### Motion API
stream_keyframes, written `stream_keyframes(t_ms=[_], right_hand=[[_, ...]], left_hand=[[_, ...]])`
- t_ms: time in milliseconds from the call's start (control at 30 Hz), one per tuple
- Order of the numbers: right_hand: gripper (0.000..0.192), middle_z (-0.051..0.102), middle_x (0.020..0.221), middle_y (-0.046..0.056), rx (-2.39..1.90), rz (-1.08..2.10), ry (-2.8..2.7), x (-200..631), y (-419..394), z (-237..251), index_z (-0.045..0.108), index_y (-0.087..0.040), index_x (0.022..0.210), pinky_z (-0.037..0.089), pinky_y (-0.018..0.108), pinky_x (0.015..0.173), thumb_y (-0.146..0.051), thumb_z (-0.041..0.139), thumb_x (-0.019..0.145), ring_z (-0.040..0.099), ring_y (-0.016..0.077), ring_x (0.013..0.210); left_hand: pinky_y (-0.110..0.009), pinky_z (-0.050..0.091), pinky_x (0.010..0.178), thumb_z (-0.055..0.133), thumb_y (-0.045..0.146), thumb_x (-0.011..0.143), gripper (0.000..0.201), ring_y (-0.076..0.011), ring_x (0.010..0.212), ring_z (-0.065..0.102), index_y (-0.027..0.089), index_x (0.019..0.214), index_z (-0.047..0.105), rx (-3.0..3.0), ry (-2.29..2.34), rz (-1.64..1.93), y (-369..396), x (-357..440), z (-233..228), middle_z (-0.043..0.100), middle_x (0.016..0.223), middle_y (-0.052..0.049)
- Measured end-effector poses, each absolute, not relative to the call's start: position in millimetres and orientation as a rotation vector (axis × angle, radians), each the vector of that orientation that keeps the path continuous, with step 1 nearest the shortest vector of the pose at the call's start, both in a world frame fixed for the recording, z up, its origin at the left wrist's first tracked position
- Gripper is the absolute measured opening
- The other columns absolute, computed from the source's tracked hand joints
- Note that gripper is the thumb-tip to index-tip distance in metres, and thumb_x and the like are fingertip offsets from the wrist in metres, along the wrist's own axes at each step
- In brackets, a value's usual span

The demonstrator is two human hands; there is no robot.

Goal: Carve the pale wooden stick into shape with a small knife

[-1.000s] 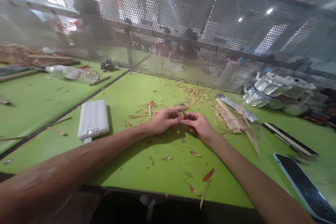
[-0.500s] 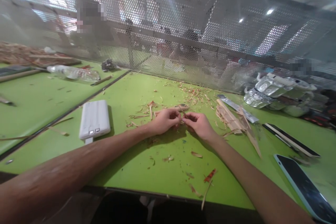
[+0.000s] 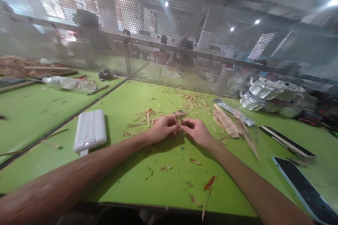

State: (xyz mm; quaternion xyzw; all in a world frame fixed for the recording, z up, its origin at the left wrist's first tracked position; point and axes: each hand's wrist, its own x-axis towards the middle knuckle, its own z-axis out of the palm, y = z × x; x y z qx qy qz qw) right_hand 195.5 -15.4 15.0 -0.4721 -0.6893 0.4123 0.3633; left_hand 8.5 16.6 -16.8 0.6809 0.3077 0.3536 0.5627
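My left hand and my right hand meet over the middle of the green table, fingertips pinched together on a thin sliver of wood. The sliver sticks up slightly between the two hands. Loose wood shavings lie scattered around and beyond my hands. A pile of flat wood strips rests just right of my right hand.
A white power bank lies to the left. A phone lies at the right edge, a dark flat bar beyond it, foil packets farther back. A perforated metal screen borders the table; people sit behind it. A plastic bottle lies on the left table.
My hands keep the same pinch on the sliver. The camera has tilted up a little, so everything sits slightly lower in the picture.
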Motion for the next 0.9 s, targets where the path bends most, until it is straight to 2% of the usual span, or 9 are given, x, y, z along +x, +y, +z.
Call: stream_keyframes(t_ms=[300, 500, 700, 900], right_hand=[[0.019, 0.068, 0.08, 0.003, -1.219, 1.018, -1.807, 196, -15, 12, 0.07, -0.019, 0.081, 0.044, 0.033, 0.072, -0.037, 0.07, 0.087, 0.056, 0.0179, 0.075], [0.024, 0.062, 0.075, 0.001, -1.228, 1.041, -1.8, 199, -13, 5, 0.067, -0.018, 0.081, 0.039, 0.028, 0.062, -0.042, 0.069, 0.088, 0.05, 0.0141, 0.067], [0.03, 0.044, 0.056, -0.007, -1.182, 1.285, -1.64, 198, -11, -3, 0.063, -0.02, 0.086, 0.023, 0.022, 0.045, -0.048, 0.073, 0.085, 0.034, 0.0076, 0.047], [0.03, 0.041, 0.05, -0.009, -1.209, 1.397, -1.558, 198, -12, 2, 0.058, -0.021, 0.083, 0.02, 0.021, 0.04, -0.046, 0.074, 0.083, 0.032, 0.0066, 0.041]], left_hand=[[-0.023, 0.048, 0.057, 0.061, 0.014, 0.083, 0.004, -0.0102, 0.054, 0.058, 0.017, 0.08, 0.06, 1.574, 0.712, 0.829, 17, 9, -16, 0.063, 0.061, 0.004], [-0.023, 0.048, 0.055, 0.062, 0.018, 0.086, 0.008, -0.01, 0.054, 0.057, 0.017, 0.078, 0.059, 1.569, 0.69, 0.8, 17, 9, -15, 0.063, 0.062, 0.003], [-0.024, 0.047, 0.056, 0.061, 0.022, 0.089, 0.011, -0.0109, 0.054, 0.056, 0.016, 0.079, 0.06, 1.541, 0.683, 0.826, 16, 11, -17, 0.062, 0.062, 0.002], [-0.025, 0.048, 0.058, 0.058, 0.02, 0.09, 0.013, -0.0106, 0.053, 0.057, 0.016, 0.078, 0.06, 1.487, 0.693, 0.827, 16, 13, -17, 0.064, 0.062, 0.002]])
